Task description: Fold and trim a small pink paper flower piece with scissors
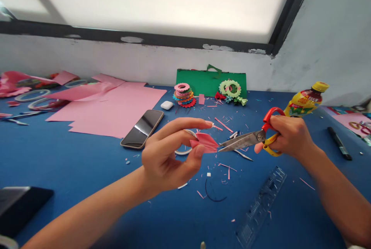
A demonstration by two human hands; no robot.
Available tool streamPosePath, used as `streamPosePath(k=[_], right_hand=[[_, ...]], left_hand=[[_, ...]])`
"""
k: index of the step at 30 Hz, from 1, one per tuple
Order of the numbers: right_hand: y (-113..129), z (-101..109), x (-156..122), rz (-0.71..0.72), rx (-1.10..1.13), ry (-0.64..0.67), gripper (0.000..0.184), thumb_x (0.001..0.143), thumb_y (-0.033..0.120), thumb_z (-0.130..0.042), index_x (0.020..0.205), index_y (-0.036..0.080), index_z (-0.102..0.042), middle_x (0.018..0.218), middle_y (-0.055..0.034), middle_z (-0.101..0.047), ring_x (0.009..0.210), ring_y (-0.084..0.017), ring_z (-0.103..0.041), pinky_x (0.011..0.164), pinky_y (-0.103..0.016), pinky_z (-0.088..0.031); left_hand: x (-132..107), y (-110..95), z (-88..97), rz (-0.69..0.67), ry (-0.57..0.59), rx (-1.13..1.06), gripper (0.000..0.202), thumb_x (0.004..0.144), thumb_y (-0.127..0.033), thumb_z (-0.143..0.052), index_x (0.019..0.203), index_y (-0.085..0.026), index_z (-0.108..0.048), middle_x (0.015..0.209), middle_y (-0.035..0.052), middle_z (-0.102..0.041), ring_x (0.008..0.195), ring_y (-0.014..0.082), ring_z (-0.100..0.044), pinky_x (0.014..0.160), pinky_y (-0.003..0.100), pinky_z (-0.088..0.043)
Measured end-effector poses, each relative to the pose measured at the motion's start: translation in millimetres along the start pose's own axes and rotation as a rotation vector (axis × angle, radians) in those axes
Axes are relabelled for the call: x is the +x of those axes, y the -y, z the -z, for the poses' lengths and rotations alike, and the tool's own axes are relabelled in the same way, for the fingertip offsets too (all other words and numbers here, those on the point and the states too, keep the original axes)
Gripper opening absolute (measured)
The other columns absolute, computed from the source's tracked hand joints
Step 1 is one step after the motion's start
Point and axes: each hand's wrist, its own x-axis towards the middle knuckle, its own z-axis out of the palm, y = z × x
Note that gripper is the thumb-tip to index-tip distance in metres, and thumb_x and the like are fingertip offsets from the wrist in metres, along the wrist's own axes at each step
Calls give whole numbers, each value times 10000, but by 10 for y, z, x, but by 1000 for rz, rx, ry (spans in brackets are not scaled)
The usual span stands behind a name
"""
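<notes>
My left hand (174, 152) pinches a small folded piece of pink paper (206, 143) between thumb and fingers, its index finger stretched out above. In my right hand (290, 133) is a pair of scissors (246, 140) with red and yellow handles. The blades point left and are slightly apart, with their tips at the right edge of the pink paper. Whether the tips touch the paper I cannot tell. Behind my left fingers a white ring (183, 152) is partly hidden. Pink paper scraps (223, 124) lie scattered on the blue table around and below the blades.
Large pink sheets (116, 110) and a phone (142, 129) lie to the left. Behind are stacked colourful paper rings (184, 95), a green sheet (203, 81) and a white case (167, 105). A clear ruler (261, 206), a bottle (305, 100) and a black marker (339, 142) are on the right.
</notes>
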Motion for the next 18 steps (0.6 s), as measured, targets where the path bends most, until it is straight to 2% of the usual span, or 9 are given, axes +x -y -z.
streamPosePath(k=[2, 5, 8, 18], right_hand=[[12, -9, 3, 71, -33, -43, 466, 703, 668, -552, 608, 222, -453, 489, -7, -475, 463, -136, -464, 493, -289, -308], [28, -32, 14, 163, -51, -152, 441, 728, 623, -562, 618, 211, -452, 498, 13, -468, 448, -117, -447, 478, -275, -291], [38, -43, 28, 177, -49, -232, 433, 734, 604, -565, 628, 197, -463, 491, 34, -445, 429, -99, -424, 467, -255, -284], [66, -11, 51, 172, -129, -273, 467, 761, 603, -537, 573, 187, -437, 474, 38, -433, 419, -83, -409, 454, -237, -281]], left_hand=[[-1, 25, 1, -80, 1, 41, 149, 721, -102, -608, 720, -249, -634, 968, 11, -699, 849, 193, -657, 691, 306, -540], [27, 72, -2, -284, -5, 83, 132, 768, -101, -573, 725, -224, -595, 900, 15, -688, 827, 172, -660, 637, 285, -549], [64, 114, -8, -447, -32, 90, 126, 804, -129, -549, 700, -199, -565, 863, 30, -683, 782, 164, -664, 566, 272, -554], [38, 173, 5, -446, -41, 114, 113, 815, -124, -552, 716, -178, -560, 969, 65, -662, 837, 151, -647, 628, 277, -576]])
